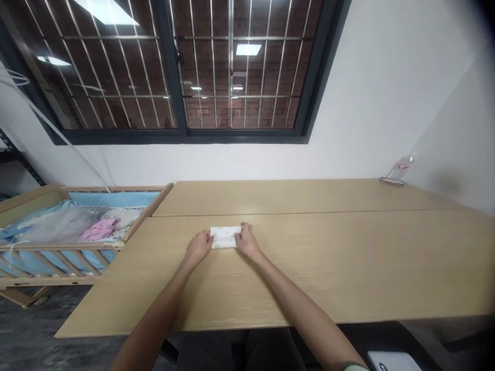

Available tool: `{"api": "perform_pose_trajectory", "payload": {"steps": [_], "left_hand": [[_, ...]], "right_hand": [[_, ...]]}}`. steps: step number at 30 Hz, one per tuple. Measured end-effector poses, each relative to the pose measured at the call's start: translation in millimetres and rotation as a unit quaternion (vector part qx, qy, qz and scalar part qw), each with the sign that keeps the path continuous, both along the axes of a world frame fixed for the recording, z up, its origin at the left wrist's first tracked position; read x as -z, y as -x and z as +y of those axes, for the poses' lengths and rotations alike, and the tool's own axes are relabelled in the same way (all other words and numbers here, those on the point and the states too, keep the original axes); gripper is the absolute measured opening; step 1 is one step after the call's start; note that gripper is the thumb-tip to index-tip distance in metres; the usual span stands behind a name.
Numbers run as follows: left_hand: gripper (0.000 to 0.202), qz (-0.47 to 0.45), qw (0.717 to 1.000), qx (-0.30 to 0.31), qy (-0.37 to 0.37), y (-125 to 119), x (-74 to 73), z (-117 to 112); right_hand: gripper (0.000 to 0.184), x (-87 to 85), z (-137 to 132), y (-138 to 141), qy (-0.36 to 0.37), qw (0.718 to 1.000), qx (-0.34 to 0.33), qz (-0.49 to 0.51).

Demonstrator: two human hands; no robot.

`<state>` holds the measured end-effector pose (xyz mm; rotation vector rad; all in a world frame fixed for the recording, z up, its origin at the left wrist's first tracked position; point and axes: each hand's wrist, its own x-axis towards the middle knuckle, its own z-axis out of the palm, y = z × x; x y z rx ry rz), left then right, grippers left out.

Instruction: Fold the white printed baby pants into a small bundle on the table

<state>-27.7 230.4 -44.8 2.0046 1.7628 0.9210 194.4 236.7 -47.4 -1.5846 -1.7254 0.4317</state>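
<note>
A small white folded cloth (225,237) with faint printed marks lies on, or just above, the wooden table (328,257); I cannot tell whether it touches the top. My left hand (200,246) grips its left end, thumb in front and fingers curled behind. At the right end, my right hand (247,241) pinches the cloth between thumb and fingers. Between the two hands the cloth is stretched out flat and level.
To the left stands a wooden crib (127,234) with blue lining, a pink cloth (99,229) and other bedding. A clear plastic bottle (400,169) leans in the back right corner. A barred window (240,77) is above the table. Below right sits a white device (392,360).
</note>
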Motion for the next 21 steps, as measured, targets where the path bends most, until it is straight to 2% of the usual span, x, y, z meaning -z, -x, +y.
{"api": "perform_pose_trajectory", "payload": {"steps": [2,4,5,7,10,12,16,21], "left_hand": [[0.020,0.016,0.999,-0.029,-0.026,-6.0,1.7,-3.3],[0.035,0.024,0.996,-0.053,-0.063,-14.0,0.6,-8.2],[0.045,0.025,0.995,-0.055,-0.085,-19.0,-0.6,-10.8],[0.059,0.034,0.991,-0.015,-0.126,-30.4,-2.4,-15.4],[0.070,0.089,0.983,0.092,-0.133,-46.8,0.2,-20.0],[0.071,0.126,0.979,0.124,-0.103,-53.2,5.5,-20.7],[0.073,0.150,0.979,0.116,-0.074,-50.0,17.1,-17.8],[0.077,0.169,0.980,0.089,-0.058,-35.5,26.8,-14.2]], "right_hand": [[0.044,-1.0,-4.7,2.1,-0.057,0.998,0.019,-0.033],[0.044,-6.3,-10.4,4.7,-0.129,0.988,0.003,-0.083],[0.044,-9.6,-13.3,6.5,-0.158,0.981,-0.023,-0.113],[0.049,-14.7,-18.2,11.0,-0.185,0.962,-0.102,-0.174],[0.059,-13.5,-22.2,18.2,-0.161,0.935,-0.196,-0.248],[0.063,-8.4,-22.4,21.1,-0.131,0.927,-0.217,-0.276],[0.061,-2.7,-20.1,20.6,-0.087,0.929,-0.218,-0.287],[0.064,-9.0,-20.7,8.4,-0.020,0.942,-0.207,-0.264]]}}
